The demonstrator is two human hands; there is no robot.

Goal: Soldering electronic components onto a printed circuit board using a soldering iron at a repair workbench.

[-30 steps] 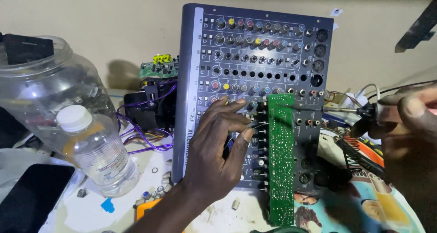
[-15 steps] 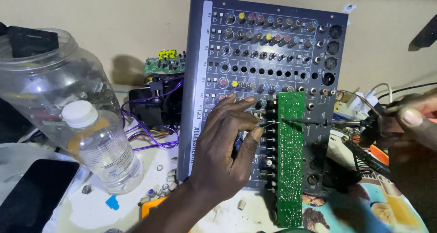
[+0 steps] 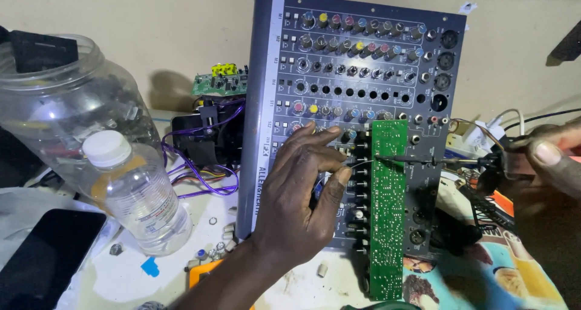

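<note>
A narrow green circuit board point(image 3: 387, 225) stands on edge against a dark audio mixer point(image 3: 339, 62) with several coloured knobs. My left hand point(image 3: 302, 195) rests on the mixer just left of the board and pinches a thin solder wire point(image 3: 360, 163) between thumb and forefinger. The wire runs right to the board's upper left edge. My right hand point(image 3: 551, 158) at the right edge grips a soldering iron point(image 3: 436, 160). The iron lies horizontally across the board and its tip meets the wire's end.
A clear plastic bottle point(image 3: 136, 195) and a big clear jar point(image 3: 66, 104) stand at the left, with a black phone point(image 3: 42, 255) in front. A small green board point(image 3: 219, 80) and purple wires point(image 3: 200, 171) lie beside the mixer. Small loose parts dot the table.
My right hand has brought the soldering iron leftward across the green board until its tip reaches the solder wire. My left hand has stayed against the mixer.
</note>
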